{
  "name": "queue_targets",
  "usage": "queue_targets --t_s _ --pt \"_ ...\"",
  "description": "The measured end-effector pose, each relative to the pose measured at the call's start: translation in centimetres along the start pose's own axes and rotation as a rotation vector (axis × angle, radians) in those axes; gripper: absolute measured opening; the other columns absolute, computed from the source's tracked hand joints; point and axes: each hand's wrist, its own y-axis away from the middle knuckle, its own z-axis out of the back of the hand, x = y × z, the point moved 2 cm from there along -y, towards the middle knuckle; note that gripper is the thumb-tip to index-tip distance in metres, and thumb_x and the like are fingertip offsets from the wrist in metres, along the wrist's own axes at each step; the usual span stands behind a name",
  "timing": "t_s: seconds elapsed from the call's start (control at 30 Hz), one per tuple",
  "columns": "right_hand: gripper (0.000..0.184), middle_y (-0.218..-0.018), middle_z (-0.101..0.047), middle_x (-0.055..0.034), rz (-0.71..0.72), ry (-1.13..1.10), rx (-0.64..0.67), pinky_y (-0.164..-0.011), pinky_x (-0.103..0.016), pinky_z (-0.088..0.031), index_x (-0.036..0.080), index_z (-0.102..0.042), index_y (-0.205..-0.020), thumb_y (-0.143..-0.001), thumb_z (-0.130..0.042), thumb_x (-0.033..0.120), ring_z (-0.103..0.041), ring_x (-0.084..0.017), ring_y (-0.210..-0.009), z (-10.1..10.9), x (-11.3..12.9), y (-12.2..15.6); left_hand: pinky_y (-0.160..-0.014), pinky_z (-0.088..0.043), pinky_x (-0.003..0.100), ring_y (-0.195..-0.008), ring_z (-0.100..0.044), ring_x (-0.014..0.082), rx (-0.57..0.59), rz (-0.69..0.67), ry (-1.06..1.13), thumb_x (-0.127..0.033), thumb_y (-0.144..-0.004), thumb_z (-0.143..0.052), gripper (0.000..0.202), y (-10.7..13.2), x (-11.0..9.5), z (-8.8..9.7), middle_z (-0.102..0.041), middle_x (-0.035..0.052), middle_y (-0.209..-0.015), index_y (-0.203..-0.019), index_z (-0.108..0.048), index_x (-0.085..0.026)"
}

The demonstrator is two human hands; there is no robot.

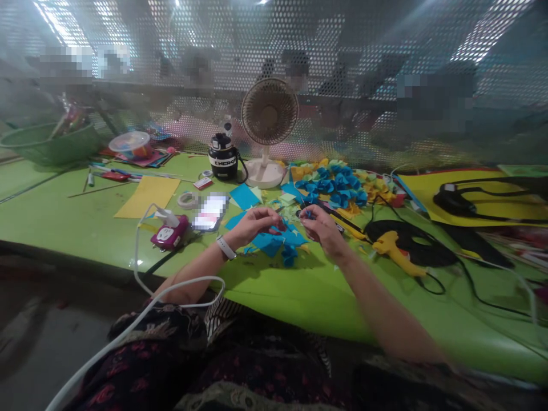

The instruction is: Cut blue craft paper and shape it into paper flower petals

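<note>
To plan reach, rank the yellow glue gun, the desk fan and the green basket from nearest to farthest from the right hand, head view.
1. Yellow glue gun, just right of the right hand.
2. Desk fan, behind it, slightly left.
3. Green basket, far left corner.

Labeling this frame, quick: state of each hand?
Left hand: curled above the blue paper pieces; hold cannot be told.
Right hand: closed, pinching small blue piece.
</note>
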Motion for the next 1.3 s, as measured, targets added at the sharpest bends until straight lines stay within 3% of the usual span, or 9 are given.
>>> queue_targets --t_s 0.13,0.27,0.4,0.57,0.67,0.77,0.9,1.1,1.3 --pt "0.026 -0.049 -0.032 0.0117 -0.055 -0.018 0.053 -0.042 -0.023 -0.014 0.02 -0.062 -0.089 -0.074 -0.071 0.039 -0.022 -0.005 -0.042 -0.7 0.3 0.6 -0.063 -0.053 0.024 -0.065 -0.068 0.0125 0.05 0.005 -0.058 -0.049 -0.066 -0.088 0.043 -0.1 0.5 0.2 -0.07 0.0025 -0.069 -0.078 -0.067 -0.013" --pt "0.033 -0.048 -0.03 0.0129 -0.153 -0.044 0.164 -0.043 -0.023 -0.011 0.019 -0.064 -0.096 -0.076 -0.07 0.045 -0.018 -0.005 -0.042 -1.2 0.1 0.8 -0.052 -0.045 0.02 -0.049 -0.054 0.0066 0.064 -0.013 -0.1 -0.051 -0.065 -0.088 0.044 -0.3 0.7 0.4 -0.06 -0.0029 -0.056 -0.075 -0.067 -0.013" --pt "0.037 -0.049 -0.033 0.0123 -0.227 -0.03 0.237 -0.043 -0.023 -0.011 0.019 -0.064 -0.089 -0.071 -0.076 0.048 -0.02 -0.004 -0.042 -1.6 0.0 1.1 -0.047 -0.039 0.02 -0.045 -0.049 0.0057 0.086 -0.02 -0.121 -0.052 -0.065 -0.087 0.045 -0.3 0.7 0.2 -0.056 -0.0042 -0.051 -0.072 -0.066 -0.013" --pt "0.037 -0.049 -0.036 0.0107 -0.195 -0.004 0.244 -0.044 -0.023 -0.013 0.018 -0.063 -0.076 -0.066 -0.082 0.048 -0.024 -0.004 -0.043 -2.2 0.2 1.6 -0.048 -0.039 0.02 -0.045 -0.05 0.0056 0.075 0.006 -0.093 -0.052 -0.062 -0.089 0.046 -0.2 0.7 0.0 -0.057 -0.0041 -0.052 -0.072 -0.066 -0.013" --pt "0.039 -0.048 -0.037 0.0108 -0.175 -0.072 0.171 -0.042 -0.023 -0.013 0.019 -0.061 -0.071 -0.062 -0.084 0.049 -0.024 -0.003 -0.041 -2.5 0.0 1.4 -0.053 -0.045 0.021 -0.05 -0.057 0.0081 0.026 0.028 -0.035 -0.057 -0.062 -0.088 0.05 -0.4 0.9 0.0 -0.06 -0.0025 -0.056 -0.078 -0.069 -0.013" --pt "0.043 -0.046 -0.038 0.0112 -0.142 -0.162 -0.026 -0.04 -0.023 -0.013 0.02 -0.06 -0.072 -0.056 -0.087 0.05 -0.024 -0.003 -0.038 -2.5 -0.4 0.9 -0.066 -0.054 0.025 -0.064 -0.066 0.0122 -0.018 0.042 0.012 -0.06 -0.065 -0.084 0.053 -0.4 1.0 -0.1 -0.069 0.0032 -0.07 -0.085 -0.072 -0.012" --pt "0.043 -0.042 -0.035 0.0121 -0.108 -0.206 -0.196 -0.038 -0.023 -0.014 0.02 -0.063 -0.071 -0.052 -0.088 0.049 -0.023 -0.003 -0.035 -2.4 -0.9 0.4 -0.08 -0.056 0.03 -0.085 -0.072 0.018 0.025 0.119 -0.063 -0.048 -0.062 -0.091 0.051 -0.1 1.4 -0.5 -0.076 0.0094 -0.091 -0.093 -0.073 -0.012" --pt "0.037 -0.04 -0.036 0.0117 -0.078 -0.231 -0.249 -0.037 -0.023 -0.016 0.02 -0.065 -0.071 -0.055 -0.087 0.045 -0.023 -0.003 -0.035 -2.2 -1.4 0.3 -0.078 -0.058 0.033 -0.081 -0.072 0.0177 -0.026 0.11 -0.063 -0.05 -0.065 -0.088 0.048 0.1 1.6 -0.8 -0.076 0.0089 -0.088 -0.086 -0.071 -0.011" --pt "0.037 -0.039 -0.035 0.0123 -0.069 -0.238 -0.3 -0.037 -0.022 -0.018 0.02 -0.067 -0.074 -0.055 -0.087 0.044 -0.023 -0.003 -0.035 -2.1 -1.6 0.3 -0.079 -0.059 0.035 -0.081 -0.073 0.0194 -0.027 0.135 -0.011 -0.047 -0.064 -0.09 0.05 0.1 1.5 -1.0 -0.077 0.0096 -0.089 -0.094 -0.071 -0.011"
